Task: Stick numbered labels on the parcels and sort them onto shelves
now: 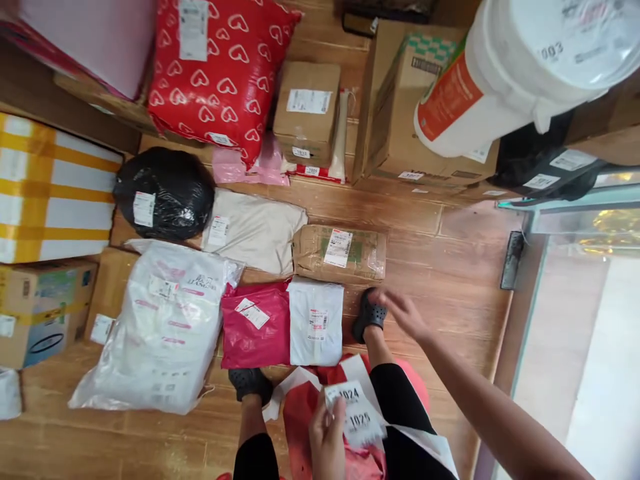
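At the bottom centre my left hand (327, 437) is closed around a strip of white number labels (357, 420), printed 1024 and 1025. The strip's long paper tail trails over my lap and legs. My right hand (400, 312) is off to the right, over the floor beside my dark clog (370, 315), fingers stretched out with nothing visible in them. Nearest it lies a taped brown carton (367, 257) with a shipping label. In front of me a white parcel (300, 320) and a magenta bag (235, 347) lie side by side on the wooden floor.
A clear-wrapped white package (150, 360), a black bag (175, 173) and a cream bag (270, 227) lie to the left. Behind are a red heart-print bag (215, 87) and a small carton (305, 120). A white bucket (490, 80) stands at upper right, by a glass door (560, 293).
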Demonstrator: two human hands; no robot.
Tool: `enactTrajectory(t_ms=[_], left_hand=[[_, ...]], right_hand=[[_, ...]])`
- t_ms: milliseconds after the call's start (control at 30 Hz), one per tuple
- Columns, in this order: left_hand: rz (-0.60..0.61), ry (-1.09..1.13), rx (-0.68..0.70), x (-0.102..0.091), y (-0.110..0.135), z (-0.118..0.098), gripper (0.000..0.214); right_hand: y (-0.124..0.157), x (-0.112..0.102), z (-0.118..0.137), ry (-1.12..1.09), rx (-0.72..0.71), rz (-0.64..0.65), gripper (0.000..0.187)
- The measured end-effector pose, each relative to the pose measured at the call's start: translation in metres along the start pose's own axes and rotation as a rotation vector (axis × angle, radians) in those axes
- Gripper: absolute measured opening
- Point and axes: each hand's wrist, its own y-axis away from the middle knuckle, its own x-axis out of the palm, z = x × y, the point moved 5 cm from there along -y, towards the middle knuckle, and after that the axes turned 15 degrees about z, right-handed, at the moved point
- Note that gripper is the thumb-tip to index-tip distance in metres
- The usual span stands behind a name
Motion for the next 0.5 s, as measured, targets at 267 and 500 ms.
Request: enactTrajectory(t_ms=[267, 500], left_hand=[[-0.042, -0.143, 0.23, -0.1, 0.013, -0.064, 0.046], [-0.26, -0.188, 0.208, -0.223, 0.015, -0.039, 0.046]], right_hand=[[0.051, 0.209, 0.107, 0.318, -0.024, 0.272, 0.02], [-0.014, 0.331, 0.094, 0.296, 0.049, 0.42, 0.02]])
